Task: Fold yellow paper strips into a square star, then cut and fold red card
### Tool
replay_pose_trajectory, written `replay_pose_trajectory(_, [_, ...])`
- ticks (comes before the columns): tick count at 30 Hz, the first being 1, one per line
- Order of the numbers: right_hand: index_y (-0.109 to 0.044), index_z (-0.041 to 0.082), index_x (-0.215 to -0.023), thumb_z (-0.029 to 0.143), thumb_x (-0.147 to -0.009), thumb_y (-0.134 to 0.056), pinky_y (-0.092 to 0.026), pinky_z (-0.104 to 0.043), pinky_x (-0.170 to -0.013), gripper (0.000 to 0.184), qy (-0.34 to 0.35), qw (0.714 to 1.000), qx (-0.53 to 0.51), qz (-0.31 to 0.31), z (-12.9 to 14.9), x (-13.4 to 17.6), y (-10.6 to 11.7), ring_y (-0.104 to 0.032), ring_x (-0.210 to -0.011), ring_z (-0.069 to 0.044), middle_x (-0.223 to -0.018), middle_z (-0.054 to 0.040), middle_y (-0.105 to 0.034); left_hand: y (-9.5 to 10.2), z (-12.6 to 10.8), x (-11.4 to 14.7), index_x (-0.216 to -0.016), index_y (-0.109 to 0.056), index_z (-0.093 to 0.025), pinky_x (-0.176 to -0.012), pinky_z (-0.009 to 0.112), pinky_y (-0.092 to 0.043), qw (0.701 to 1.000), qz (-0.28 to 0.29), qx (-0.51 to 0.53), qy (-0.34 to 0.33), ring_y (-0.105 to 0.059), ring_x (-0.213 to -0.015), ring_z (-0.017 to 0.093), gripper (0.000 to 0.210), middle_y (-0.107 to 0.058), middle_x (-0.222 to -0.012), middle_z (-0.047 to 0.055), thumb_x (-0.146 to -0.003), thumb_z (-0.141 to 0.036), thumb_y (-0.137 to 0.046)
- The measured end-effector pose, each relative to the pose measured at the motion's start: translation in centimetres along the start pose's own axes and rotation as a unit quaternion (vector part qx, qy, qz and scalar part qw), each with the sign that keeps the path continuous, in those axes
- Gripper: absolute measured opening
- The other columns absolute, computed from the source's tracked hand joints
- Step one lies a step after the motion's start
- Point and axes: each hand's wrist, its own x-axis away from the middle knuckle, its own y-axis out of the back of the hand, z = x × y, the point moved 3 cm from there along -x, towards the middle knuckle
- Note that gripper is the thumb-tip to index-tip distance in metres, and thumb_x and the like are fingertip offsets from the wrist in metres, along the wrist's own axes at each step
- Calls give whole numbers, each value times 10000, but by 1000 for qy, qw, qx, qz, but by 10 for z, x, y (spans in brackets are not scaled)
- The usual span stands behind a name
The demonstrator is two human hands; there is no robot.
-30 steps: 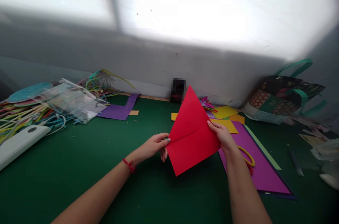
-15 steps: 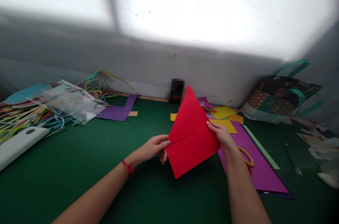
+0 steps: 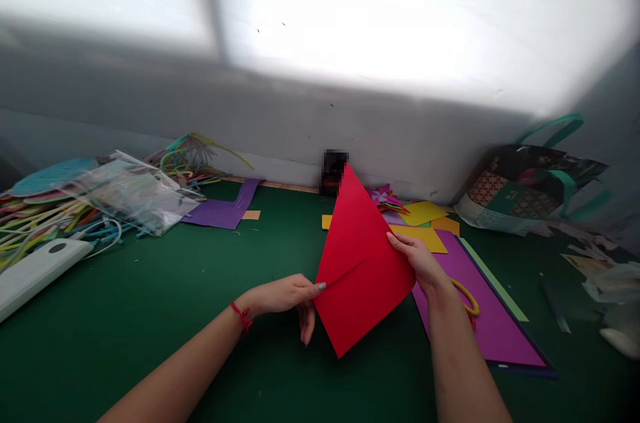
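One red paper sheet point(image 3: 363, 283) is held over the middle of the desk point(image 3: 200, 343) by two hands: its left edge is pinched between thumb and fingers of the left hand point(image 3: 287, 295), its right edge is gripped by the right hand point(image 3: 420, 263). The sheet is tilted, one corner pointed at the wall point(image 3: 400, 120) and one toward the near side; whether the near corner touches the desk cannot be told. One red bracelet point(image 3: 241, 316) is worn on the left wrist.

Room for moving is offered by a broad green stretch left of the sheet, bounded by one white device point(image 3: 43, 276) and one clear plastic bag point(image 3: 145, 196). On the right, room is narrowed by one magenta sheet point(image 3: 500, 330) and one yellow loop point(image 3: 469, 296), partly hidden by the forearm. The desk is backed by the pale wall, brightly lit above.
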Motion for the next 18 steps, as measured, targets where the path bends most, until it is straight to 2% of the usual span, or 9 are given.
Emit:
replay_pose_trajectory(6, [-655, 180, -984, 353, -718, -660, -563, -289, -656, 317, -4, 1000, 2, 9, 2, 3, 0, -662, -837, -234, -1005, -86, -681, -1, -2, 0, -682, -688, -146, -778, 309, -466, 1000, 4, -10, 10, -653, -713, 208, 586, -703, -671, 102, -819, -581, -320])
replay_pose_trajectory(14, [-660, 181, -974, 350, -707, -669, -555, -278, -650, 316, -5, 1000, 6, 8, 1, 1, -1, -664, -817, -225, -977, -78, -691, -2, -2, 1, -527, -665, -168, -858, 306, -435, 999, 5, -40, 23, -653, -763, 210, 598, -703, -650, 97, -840, -543, -319])
replay_pose_trajectory(16, [-662, 182, -972, 349, -708, -668, -553, -283, -653, 312, -3, 1000, 6, 13, 1, 1, -2, -663, -818, -228, -965, -76, -694, -1, 0, 2, -558, -681, -168, -861, 307, -435, 998, 8, -47, 29, -646, -802, 215, 594, -706, -672, 97, -838, -546, -318])
replay_pose_trajectory(18, [-669, 179, -956, 344, -706, -669, -550, -283, -655, 299, 0, 1000, 11, 19, 3, 3, -4, -662, -813, -228, -941, -74, -699, -1, 2, 2, -671, -707, -167, -848, 308, -443, 998, 24, -49, 37, -634, -848, 220, 544, -711, -754, 93, -823, -550, -353])
